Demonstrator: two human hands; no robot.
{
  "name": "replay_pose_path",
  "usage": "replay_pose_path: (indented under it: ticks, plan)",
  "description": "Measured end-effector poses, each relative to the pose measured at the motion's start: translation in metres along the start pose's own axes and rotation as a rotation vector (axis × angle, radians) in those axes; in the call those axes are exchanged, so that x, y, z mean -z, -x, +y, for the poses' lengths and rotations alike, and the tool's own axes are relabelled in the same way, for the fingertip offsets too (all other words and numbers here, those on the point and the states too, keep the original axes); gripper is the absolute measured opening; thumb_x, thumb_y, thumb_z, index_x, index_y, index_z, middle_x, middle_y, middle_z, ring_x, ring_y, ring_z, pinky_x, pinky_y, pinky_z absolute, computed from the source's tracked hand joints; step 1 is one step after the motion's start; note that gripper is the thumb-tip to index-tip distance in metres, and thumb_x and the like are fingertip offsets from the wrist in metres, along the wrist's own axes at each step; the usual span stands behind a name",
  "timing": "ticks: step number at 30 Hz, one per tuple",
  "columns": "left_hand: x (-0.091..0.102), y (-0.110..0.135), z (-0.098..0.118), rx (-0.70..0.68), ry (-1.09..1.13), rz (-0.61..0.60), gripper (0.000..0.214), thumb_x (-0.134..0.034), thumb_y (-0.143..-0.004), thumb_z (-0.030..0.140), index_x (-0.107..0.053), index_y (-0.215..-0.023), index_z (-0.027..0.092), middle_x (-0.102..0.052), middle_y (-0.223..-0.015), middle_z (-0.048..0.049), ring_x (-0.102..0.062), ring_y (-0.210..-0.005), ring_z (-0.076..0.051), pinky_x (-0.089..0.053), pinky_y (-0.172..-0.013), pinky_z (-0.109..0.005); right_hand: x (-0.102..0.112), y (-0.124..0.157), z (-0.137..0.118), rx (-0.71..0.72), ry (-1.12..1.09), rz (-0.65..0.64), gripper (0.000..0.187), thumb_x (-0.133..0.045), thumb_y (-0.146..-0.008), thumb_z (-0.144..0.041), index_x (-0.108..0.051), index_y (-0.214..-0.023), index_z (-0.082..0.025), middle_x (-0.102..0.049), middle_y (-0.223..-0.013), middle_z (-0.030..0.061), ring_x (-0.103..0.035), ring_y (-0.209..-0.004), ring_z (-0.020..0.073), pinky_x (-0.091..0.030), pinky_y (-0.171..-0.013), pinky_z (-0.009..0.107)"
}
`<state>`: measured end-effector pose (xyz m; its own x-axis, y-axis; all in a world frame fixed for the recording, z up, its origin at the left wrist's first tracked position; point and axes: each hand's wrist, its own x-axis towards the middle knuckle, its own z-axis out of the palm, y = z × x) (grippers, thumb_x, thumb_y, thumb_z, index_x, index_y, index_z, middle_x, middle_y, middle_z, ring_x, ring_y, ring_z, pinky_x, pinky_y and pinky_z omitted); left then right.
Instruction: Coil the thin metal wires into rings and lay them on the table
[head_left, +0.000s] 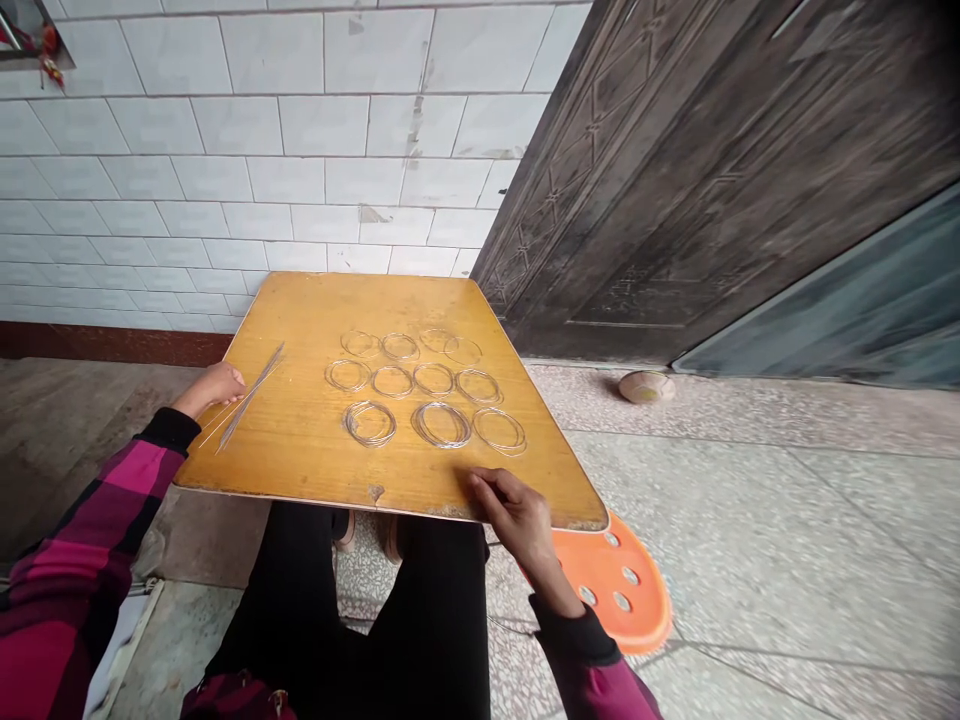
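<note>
At the near side, the person's legs point(435, 610) are partly under the table point(300, 465), which probably keeps its top within reach. An orange stool point(649, 600) stands partly beneath the near right corner. The right hand point(521, 515) is over the near edge, fingers curled, thumb near forefinger; nothing shows in it, and whether the fingertips meet cannot be told.

The hands are well apart. The left hand point(217, 388) is at the left edge beside loose wires point(251, 397); its grip is unclear. The wires lie roughly parallel, presumably for easy picking.

Right of centre, wire coils point(446, 444) lie flat in three rows, mostly separated, likely to prevent tangling. Two far-row coils overlap. Beyond stand a tiled wall point(285, 125) and, right, a dark door point(645, 230).
</note>
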<state>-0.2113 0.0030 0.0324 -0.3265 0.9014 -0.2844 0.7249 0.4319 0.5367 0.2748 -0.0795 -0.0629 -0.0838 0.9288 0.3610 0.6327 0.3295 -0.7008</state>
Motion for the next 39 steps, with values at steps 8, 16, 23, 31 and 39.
replay_pose_path:
  ticks: [8, 16, 23, 31, 39]
  plan:
    - [0.007, 0.021, 0.033, -0.157, 0.342, -0.068, 0.005, -0.060, -0.071, 0.015, -0.060, -0.066, 0.015, -0.063, -0.064, -0.0017, -0.051, -0.054, -0.008, -0.039, -0.052, -0.019, 0.016, -0.018, -0.013, 0.050, -0.051, 0.094, 0.034, -0.059, -0.092, -0.047, -0.074, -0.086, -0.018, -0.076, -0.077, 0.0074, -0.068, -0.059, 0.0186, -0.055, -0.058, 0.030]
    - [-0.084, 0.044, 0.132, -0.206, 1.455, -0.668, 0.014, -0.070, -0.073, 0.001, -0.064, -0.081, 0.012, -0.064, -0.070, -0.0018, -0.057, -0.055, -0.005, -0.046, -0.050, -0.013, -0.014, -0.105, -0.084, 0.645, -0.070, 0.041, 0.028, -0.056, -0.097, -0.023, -0.065, -0.123, -0.023, -0.072, -0.115, 0.0111, -0.068, -0.108, 0.0221, -0.057, -0.091, 0.039]
    - [-0.140, 0.038, 0.161, -0.126, 1.735, -0.715, 0.014, -0.065, -0.082, 0.000, -0.062, -0.079, 0.013, -0.067, -0.072, 0.0000, -0.064, -0.059, -0.006, -0.053, -0.055, -0.015, -0.035, -0.156, -0.072, 1.057, -0.087, -0.123, 0.036, -0.050, -0.099, -0.015, -0.060, -0.133, -0.023, -0.068, -0.129, 0.0107, -0.058, -0.129, 0.0201, -0.053, -0.103, 0.043]
    - [-0.138, 0.034, 0.151, -0.117, 1.744, -0.677, 0.009, -0.068, -0.088, 0.017, -0.064, -0.080, 0.016, -0.069, -0.075, 0.0003, -0.067, -0.064, -0.009, -0.058, -0.061, -0.021, -0.023, -0.147, -0.075, 0.904, -0.375, -0.359, 0.016, -0.065, -0.093, -0.030, -0.075, -0.105, -0.025, -0.077, -0.108, 0.0061, -0.063, -0.123, 0.0205, -0.054, -0.102, 0.046]
    - [-0.130, 0.055, 0.149, -0.099, 1.796, -0.796, 0.024, -0.060, -0.094, 0.026, -0.066, -0.073, 0.018, -0.060, -0.062, 0.0020, -0.060, -0.057, -0.008, -0.055, -0.060, -0.021, -0.013, -0.148, -0.076, 0.473, -1.079, -0.600, 0.036, -0.069, -0.082, -0.059, -0.074, -0.075, -0.024, -0.076, -0.076, 0.0023, -0.075, -0.081, 0.0187, -0.061, -0.085, 0.042]
